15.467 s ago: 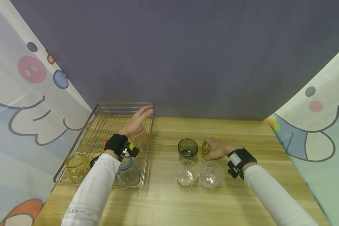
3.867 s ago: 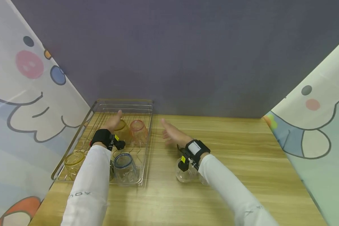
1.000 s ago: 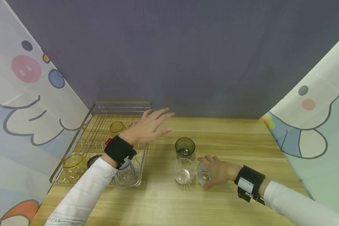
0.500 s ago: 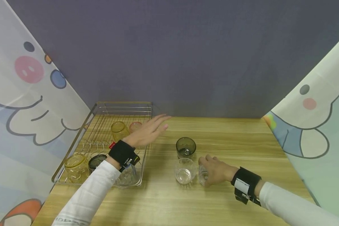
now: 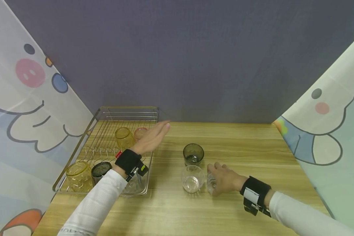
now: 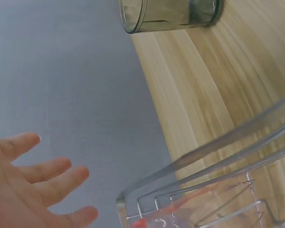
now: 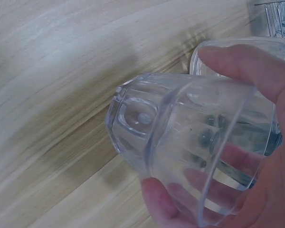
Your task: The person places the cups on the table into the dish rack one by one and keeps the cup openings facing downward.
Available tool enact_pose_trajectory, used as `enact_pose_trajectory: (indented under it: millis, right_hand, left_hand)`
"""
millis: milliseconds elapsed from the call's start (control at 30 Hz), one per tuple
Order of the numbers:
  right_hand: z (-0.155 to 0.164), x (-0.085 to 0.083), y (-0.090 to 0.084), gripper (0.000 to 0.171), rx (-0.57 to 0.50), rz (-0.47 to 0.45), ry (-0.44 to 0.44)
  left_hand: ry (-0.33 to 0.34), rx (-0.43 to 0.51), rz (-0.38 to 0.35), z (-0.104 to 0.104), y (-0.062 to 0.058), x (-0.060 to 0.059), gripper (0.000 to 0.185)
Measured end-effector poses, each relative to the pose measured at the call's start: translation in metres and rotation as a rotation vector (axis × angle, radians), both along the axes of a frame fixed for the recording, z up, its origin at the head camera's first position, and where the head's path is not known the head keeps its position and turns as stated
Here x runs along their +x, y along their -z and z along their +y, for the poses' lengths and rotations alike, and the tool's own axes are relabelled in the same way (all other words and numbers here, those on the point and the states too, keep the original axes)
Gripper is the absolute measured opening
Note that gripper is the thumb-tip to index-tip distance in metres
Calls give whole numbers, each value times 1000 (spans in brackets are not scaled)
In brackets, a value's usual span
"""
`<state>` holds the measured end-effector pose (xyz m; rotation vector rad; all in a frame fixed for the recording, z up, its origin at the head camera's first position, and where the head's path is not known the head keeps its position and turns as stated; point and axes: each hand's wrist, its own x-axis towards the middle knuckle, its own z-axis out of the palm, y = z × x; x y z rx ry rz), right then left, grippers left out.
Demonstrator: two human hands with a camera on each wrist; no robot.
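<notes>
My right hand (image 5: 224,179) grips a clear ribbed glass (image 5: 211,185) on the wooden table (image 5: 239,141). In the right wrist view the thumb (image 7: 162,205) and a finger (image 7: 249,66) wrap round this clear glass (image 7: 180,142). A second clear glass (image 5: 191,178) stands just left of it, and a dark grey glass (image 5: 193,154) stands behind. My left hand (image 5: 151,137) hovers with straight fingers over the right edge of the wire rack (image 5: 106,113), holding nothing. The left wrist view shows those fingers (image 6: 38,185) spread in the air and the grey glass (image 6: 166,14) ahead.
The rack holds a yellow glass (image 5: 124,137) and a pink glass (image 5: 140,132) at the back. At its front stand another yellow glass (image 5: 78,175) and a dark glass (image 5: 101,169). A grey wall and cartoon-printed curtains (image 5: 29,98) close the table in.
My left hand has drawn back a little toward the rack. My right hand has closed round the right clear glass.
</notes>
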<state>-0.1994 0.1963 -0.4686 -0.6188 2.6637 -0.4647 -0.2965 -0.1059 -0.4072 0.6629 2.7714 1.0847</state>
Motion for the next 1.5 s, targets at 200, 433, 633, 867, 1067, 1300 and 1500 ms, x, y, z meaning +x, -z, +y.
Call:
enact_pose_trajectory:
  millis: [200,433,633,867,1067,1300,1500]
  right_hand:
    - [2,-1,2,62,4,13,-9]
    - [5,-4,-1,62,-20,-11,-31]
    - [12,-9,-2,68,-64,-60,-1]
    - [20,-14,0,71,-159,-102,0]
    - [27,-16,0,70,-197,-148,-5]
    - [31,-21,-11,66,-209,-205,7]
    - [33,-29,-31,68,-262,-262,36]
  left_hand:
    - [-19,58,-67,-6,-4,0,77]
    - [-40,77,-54,-13,-10,-1,75]
    - [-28,141,-53,-18,-15,-3,71]
    - [-24,131,-13,-22,-22,-6,70]
    - [-19,141,-16,-23,-21,-7,72]
    - [-10,115,-3,-21,-21,-7,72]
    - [-22,128,13,-20,-28,-7,73]
